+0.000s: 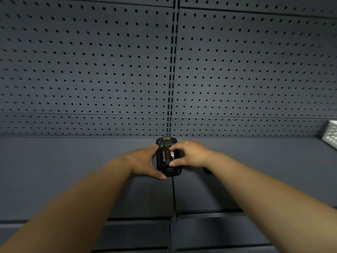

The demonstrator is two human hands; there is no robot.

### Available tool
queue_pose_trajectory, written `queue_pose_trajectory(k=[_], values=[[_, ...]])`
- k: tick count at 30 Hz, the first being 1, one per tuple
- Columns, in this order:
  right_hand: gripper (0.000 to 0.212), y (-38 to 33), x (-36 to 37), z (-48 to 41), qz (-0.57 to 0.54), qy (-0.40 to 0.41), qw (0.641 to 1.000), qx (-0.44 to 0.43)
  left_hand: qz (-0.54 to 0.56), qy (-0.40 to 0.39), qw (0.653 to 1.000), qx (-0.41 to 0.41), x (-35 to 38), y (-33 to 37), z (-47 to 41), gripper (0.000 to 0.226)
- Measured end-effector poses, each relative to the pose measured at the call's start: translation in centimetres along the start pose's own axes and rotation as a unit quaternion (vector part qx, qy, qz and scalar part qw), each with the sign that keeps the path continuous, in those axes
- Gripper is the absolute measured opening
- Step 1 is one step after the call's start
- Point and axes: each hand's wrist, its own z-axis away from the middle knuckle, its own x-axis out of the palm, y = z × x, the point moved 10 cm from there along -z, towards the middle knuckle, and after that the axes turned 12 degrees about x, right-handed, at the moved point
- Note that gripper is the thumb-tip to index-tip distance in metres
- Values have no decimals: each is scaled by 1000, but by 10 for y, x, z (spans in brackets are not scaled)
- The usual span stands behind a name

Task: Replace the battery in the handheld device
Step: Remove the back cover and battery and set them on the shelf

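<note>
Dark grey pegboard (91,61) fills the background of the head view, rising behind a matching grey shelf (63,170) on which the work is done. At the far right edge, a pale perforated metal piece (331,134) pokes into view, well apart from the hands.

The handheld device (168,157) lies face down on the shelf, just in front of the pegboard, its back open and the battery (166,157) showing in the bay. No back cover can be made out with certainty; a small dark shape beside the right wrist is too unclear to name.

The left hand (144,161) cups the device's left side, thumb near the bottom corner and fingers spread along the edge to steady it. The right hand (189,154) arches over the battery's right edge, thumb and forefinger pinching in on it, the other fingers curled.

Judging from this, the step in hand is either lifting the battery out or pressing it home; which of the 2 cannot be told. Either way the next move calls for a firm brace from the left hand.
</note>
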Motion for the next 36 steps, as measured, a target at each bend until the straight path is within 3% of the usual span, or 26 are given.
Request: queue_pose_trajectory(k=[6,10,17,23,28,33,36], values=[[64,-11,4,2,83,-4,996,-34,2,-2,1000,-4,-1,0,-1,108],[52,-20,6,10,151,9,986,-70,6,-1,1000,-6,0,0,0,107],[37,-24,7,19,168,31,981,-92,-12,-9,1000,-20,2,-4,0,115],[35,-25,-11,24,70,94,990,-72,1,-5,1000,-17,3,-2,1,111],[30,-13,-26,25,-94,148,984,16,-6,-5,1000,-19,3,-5,1,112],[55,-1,-22,23,-178,147,966,117,-9,-2,1000,-17,2,-4,1,112],[64,-3,-20,21,-154,144,964,159,0,4,1000,-10,1,-1,1,105]])
